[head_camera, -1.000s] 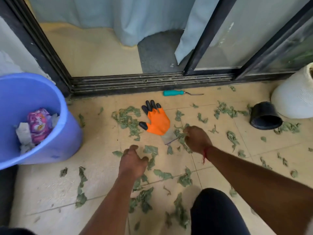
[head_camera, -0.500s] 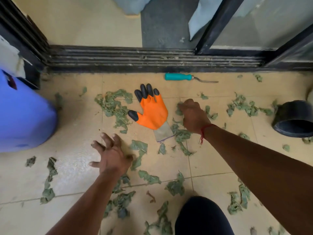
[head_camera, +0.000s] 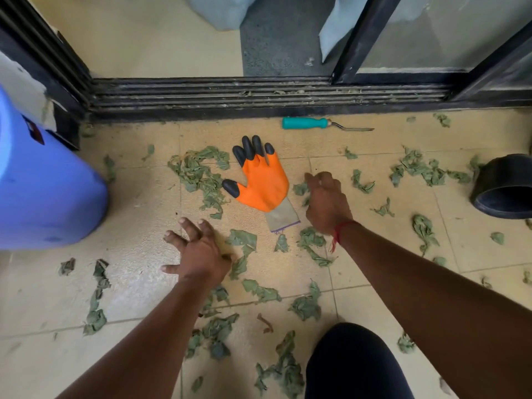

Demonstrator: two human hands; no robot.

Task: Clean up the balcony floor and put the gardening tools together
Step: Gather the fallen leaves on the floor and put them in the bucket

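Note:
Dry green leaves [head_camera: 201,177] lie scattered over the tan tiled floor. An orange glove [head_camera: 263,188] with black fingertips lies flat among them. A teal-handled hand fork [head_camera: 305,122] rests by the door track. My left hand [head_camera: 198,251] is spread on the floor below and left of the glove, beside a leaf [head_camera: 244,240]. My right hand [head_camera: 326,200] sits just right of the glove, its fingers curled over leaf bits that stick out at its left edge.
A blue bin [head_camera: 43,191] stands at the left. A black pot [head_camera: 503,188] lies on its side at the right edge. The black sliding-door track [head_camera: 259,93] runs along the far side. My knee [head_camera: 354,364] is at the bottom.
My left hand opened from a curled pose and spread on the floor. My right hand moved up along the glove's right side. The view tilted down toward the floor.

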